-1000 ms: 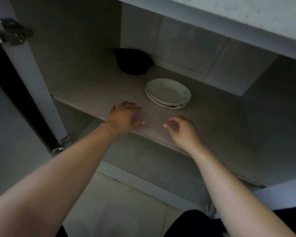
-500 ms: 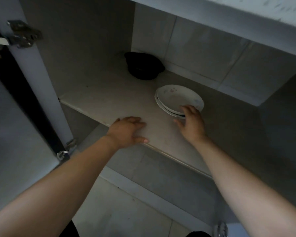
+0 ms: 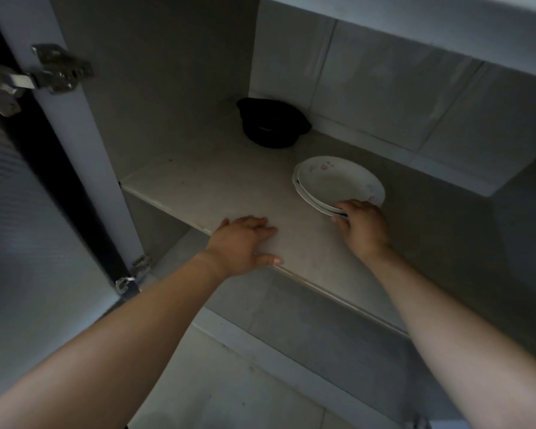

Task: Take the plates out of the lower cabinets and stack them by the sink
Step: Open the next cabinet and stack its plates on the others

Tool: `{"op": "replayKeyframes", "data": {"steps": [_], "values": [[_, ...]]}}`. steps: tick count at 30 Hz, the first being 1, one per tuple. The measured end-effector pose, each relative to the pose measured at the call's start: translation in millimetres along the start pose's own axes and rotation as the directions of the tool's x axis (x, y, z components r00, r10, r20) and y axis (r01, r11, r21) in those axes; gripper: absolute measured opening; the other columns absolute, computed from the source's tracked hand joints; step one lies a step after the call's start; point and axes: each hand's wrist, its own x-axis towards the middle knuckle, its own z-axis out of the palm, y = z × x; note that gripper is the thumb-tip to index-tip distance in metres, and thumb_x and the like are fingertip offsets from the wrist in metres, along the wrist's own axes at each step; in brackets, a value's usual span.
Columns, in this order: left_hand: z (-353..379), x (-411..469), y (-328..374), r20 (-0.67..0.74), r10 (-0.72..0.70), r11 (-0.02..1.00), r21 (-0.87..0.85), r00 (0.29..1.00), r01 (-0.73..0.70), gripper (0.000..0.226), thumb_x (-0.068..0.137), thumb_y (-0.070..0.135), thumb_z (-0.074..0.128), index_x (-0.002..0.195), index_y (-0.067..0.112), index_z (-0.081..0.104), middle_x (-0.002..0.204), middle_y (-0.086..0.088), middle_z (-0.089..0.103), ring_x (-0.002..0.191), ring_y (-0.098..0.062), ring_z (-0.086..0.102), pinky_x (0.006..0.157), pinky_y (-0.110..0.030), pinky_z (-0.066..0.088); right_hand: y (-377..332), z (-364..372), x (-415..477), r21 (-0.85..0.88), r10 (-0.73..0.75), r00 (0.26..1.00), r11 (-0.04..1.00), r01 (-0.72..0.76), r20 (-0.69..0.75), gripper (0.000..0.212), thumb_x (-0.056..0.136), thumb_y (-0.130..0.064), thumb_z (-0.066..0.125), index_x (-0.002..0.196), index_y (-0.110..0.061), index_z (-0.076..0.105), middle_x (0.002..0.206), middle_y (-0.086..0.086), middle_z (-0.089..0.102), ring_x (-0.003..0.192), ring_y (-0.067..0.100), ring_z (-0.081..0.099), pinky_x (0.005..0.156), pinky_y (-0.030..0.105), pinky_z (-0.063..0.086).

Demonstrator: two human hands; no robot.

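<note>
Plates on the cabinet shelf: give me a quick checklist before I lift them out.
1. Right hand on the near rim of the plates: ok.
2. Grip closed firmly: cannot tell.
3. Left hand braced flat on the shelf edge, clear of the plates: ok.
4. Black bowl behind, apart from the plates: ok.
5. Path out toward the front clear: ok.
6. Plate count: cannot tell.
</note>
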Motion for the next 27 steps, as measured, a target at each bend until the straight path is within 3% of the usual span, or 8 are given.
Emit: {"op": "replayKeyframes", "data": {"steps": [10,14,16,19,21,24,27], "values": [[-0.1,2.6,-1.6,0.006,-0.006,1.0,-0.007,1.0,0.006,0.074,0.078,0.066,0.051,0.142,0.037,0.03,0.154,0.009,0.022,0.141,-0.016,0.018,0.114,-0.05,0.018,-1.8,8.6,-16.8,-0.135,-0.047,0.991,0.99,0.03,-0.128,0.019,0.071,-0.006,0.072,0.088,-0.009,0.063,0.079,0.013,0.066,0.071,0.033,0.063,0.067,0.037,0.051],[1.4,1.6,-1.3,-0.011,0.003,1.0,0.006,1.0,-0.003,0.073,0.078,0.066,0.051,0.142,0.036,0.03,0.154,0.008,0.022,0.141,-0.016,0.019,0.113,-0.051,0.019,-4.6,1.4,-21.4,-0.092,-0.066,0.988,0.994,0.054,-0.138,0.015,0.074,-0.011,0.065,0.089,-0.008,0.065,0.081,0.013,0.068,0.073,0.033,0.065,0.069,0.036,0.052],[0.7,2.3,-2.3,0.011,0.011,1.0,-0.005,1.0,-0.011,0.076,0.075,0.07,0.051,0.141,0.037,0.033,0.153,0.007,0.025,0.14,-0.017,0.022,0.112,-0.05,0.022,-3.0,-2.9,-23.4,0.006,-0.063,0.99,0.998,0.064,-0.127,0.024,0.075,-0.018,0.062,0.096,-0.006,0.066,0.089,0.015,0.069,0.08,0.034,0.066,0.074,0.037,0.052],[-10.2,9.6,0.6,-0.01,-0.005,0.988,-0.153,1.0,0.003,0.082,0.065,0.076,0.046,0.135,0.033,0.045,0.143,0.003,0.043,0.13,-0.019,0.04,0.108,-0.04,0.034,3.0,-7.7,-30.8,0.189,0.038,0.988,0.982,-0.009,-0.152,0.04,0.079,-0.029,0.066,0.109,-0.003,0.063,0.109,0.016,0.066,0.101,0.032,0.061,0.089,0.034,0.047],[-18.3,18.9,9.6,-0.1,-0.036,0.962,-0.273,0.994,0.008,0.075,0.072,0.071,0.05,0.132,0.026,0.048,0.137,-0.001,0.048,0.123,-0.02,0.048,0.105,-0.031,0.037,8.1,-10.0,-36.4,0.311,0.162,0.963,0.946,-0.09,-0.215,0.043,0.079,-0.029,0.07,0.112,-0.002,0.062,0.116,0.015,0.063,0.109,0.028,0.058,0.094,0.033,0.045],[-24.4,36.3,31.4,-0.234,-0.14,0.879,-0.477,0.962,0.012,0.051,0.086,0.045,0.058,0.129,0.019,0.053,0.136,-0.006,0.051,0.123,-0.021,0.049,0.099,-0.02,0.033,14.3,-13.8,-40.7,0.462,0.365,0.9,0.858,-0.225,-0.239,0.04,0.079,-0.025,0.072,0.111,-0.004,0.062,0.114,0.014,0.063,0.107,0.026,0.058,0.093,0.027,0.043],[-25.6,54.5,53.1,-0.27,-0.216,0.727,-0.686,0.938,-0.03,0.037,0.09,0.026,0.058,0.123,0.01,0.057,0.126,-0.008,0.059,0.116,-0.019,0.055,0.091,-0.022,0.04,21.6,-16.3,-39.8,0.584,0.569,0.806,0.715,-0.385,-0.165,0.037,0.079,-0.026,0.071,0.11,-0.007,0.063,0.11,0.015,0.064,0.104,0.027,0.059,0.093,0.035,0.047]]}}
